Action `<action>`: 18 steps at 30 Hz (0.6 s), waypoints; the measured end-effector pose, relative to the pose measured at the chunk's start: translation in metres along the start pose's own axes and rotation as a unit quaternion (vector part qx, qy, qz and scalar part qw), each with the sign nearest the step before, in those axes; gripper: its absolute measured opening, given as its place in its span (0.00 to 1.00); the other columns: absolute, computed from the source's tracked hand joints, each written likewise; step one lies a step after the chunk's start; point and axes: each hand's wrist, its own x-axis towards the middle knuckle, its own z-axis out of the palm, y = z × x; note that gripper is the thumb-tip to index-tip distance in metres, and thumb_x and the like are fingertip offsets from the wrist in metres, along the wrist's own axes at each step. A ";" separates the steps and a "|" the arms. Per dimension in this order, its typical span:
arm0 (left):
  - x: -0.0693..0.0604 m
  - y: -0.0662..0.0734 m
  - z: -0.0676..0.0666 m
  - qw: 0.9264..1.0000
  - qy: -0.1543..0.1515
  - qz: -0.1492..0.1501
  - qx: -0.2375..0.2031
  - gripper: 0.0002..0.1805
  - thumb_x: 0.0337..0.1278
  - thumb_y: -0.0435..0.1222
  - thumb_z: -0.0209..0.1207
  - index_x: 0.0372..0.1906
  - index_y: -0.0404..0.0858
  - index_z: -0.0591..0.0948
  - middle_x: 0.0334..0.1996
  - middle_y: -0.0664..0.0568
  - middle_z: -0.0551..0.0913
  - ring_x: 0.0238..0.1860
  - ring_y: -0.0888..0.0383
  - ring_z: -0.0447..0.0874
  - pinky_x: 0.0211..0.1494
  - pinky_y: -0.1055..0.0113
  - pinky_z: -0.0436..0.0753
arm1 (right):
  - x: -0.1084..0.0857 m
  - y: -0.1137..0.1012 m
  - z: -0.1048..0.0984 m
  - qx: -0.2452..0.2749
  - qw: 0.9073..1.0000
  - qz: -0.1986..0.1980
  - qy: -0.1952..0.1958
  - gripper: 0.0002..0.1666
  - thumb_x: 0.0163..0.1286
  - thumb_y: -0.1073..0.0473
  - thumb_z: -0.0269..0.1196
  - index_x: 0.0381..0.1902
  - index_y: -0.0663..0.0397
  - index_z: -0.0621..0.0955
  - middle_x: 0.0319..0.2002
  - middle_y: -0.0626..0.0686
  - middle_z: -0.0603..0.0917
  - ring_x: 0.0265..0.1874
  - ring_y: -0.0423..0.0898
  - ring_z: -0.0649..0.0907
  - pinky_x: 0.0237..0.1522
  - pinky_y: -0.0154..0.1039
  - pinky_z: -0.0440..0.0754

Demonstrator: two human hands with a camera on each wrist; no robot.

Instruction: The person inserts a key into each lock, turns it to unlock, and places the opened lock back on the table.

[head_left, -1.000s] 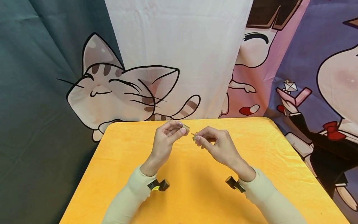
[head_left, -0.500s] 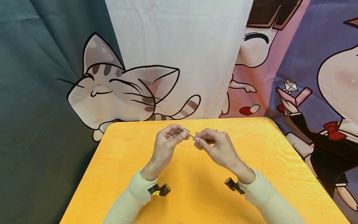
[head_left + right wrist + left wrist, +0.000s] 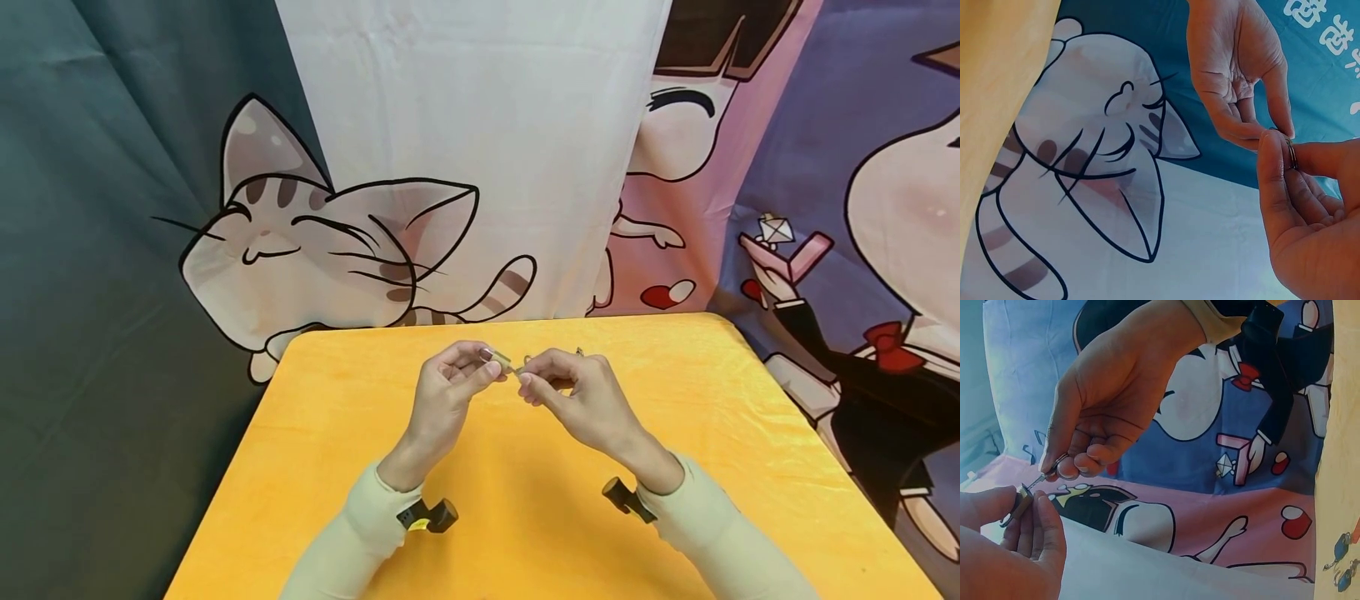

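Note:
My left hand (image 3: 442,392) pinches a small brass padlock (image 3: 1020,505) between thumb and fingers. Its curved shackle (image 3: 1006,519) sticks out below in the left wrist view. Opposite it, my right hand (image 3: 585,396) pinches a small key (image 3: 1037,480) with a metal ring (image 3: 1059,461) on it. The key's tip meets the padlock's end; how deep it sits I cannot tell. In the right wrist view the ring (image 3: 1292,155) shows between the right thumb and fingers, while fingers hide most of the padlock. Both hands are above the table.
A yellow cloth covers the table (image 3: 495,500). Small blue objects with metal bits (image 3: 1342,547) and part of a red one (image 3: 1356,532) lie on it at the left wrist view's right edge. Printed curtains (image 3: 480,125) hang behind the table.
A second ago the key and padlock were apart. The right hand has turned the key toward the padlock, and the hands have drawn slightly closer until the key's tip meets it.

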 end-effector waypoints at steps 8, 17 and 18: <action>-0.002 -0.002 -0.001 0.999 0.009 0.000 0.031 0.08 0.59 0.30 0.64 0.43 0.38 0.79 0.35 0.56 0.86 0.38 0.61 0.86 0.49 0.69 0.84 | -0.001 0.001 0.001 -0.004 1.000 -0.001 -0.001 0.02 0.67 0.65 0.65 0.37 0.54 0.85 0.28 0.48 0.89 0.24 0.36 0.86 0.31 0.34 0.86; -0.004 -0.002 -0.002 0.997 0.002 0.007 0.079 0.15 0.58 0.31 0.66 0.46 0.26 0.78 0.36 0.56 0.84 0.39 0.62 0.85 0.48 0.68 0.85 | -0.001 -0.001 0.002 -0.009 1.000 -0.001 -0.001 0.02 0.66 0.64 0.66 0.36 0.54 0.85 0.28 0.47 0.88 0.24 0.36 0.86 0.31 0.34 0.86; -0.005 -0.002 -0.001 0.997 0.001 0.008 0.082 0.15 0.58 0.31 0.66 0.46 0.25 0.78 0.37 0.56 0.84 0.39 0.62 0.85 0.48 0.68 0.85 | -0.001 -0.001 0.002 -0.009 1.000 -0.001 0.000 0.02 0.66 0.64 0.66 0.36 0.54 0.85 0.27 0.47 0.88 0.24 0.36 0.85 0.31 0.34 0.86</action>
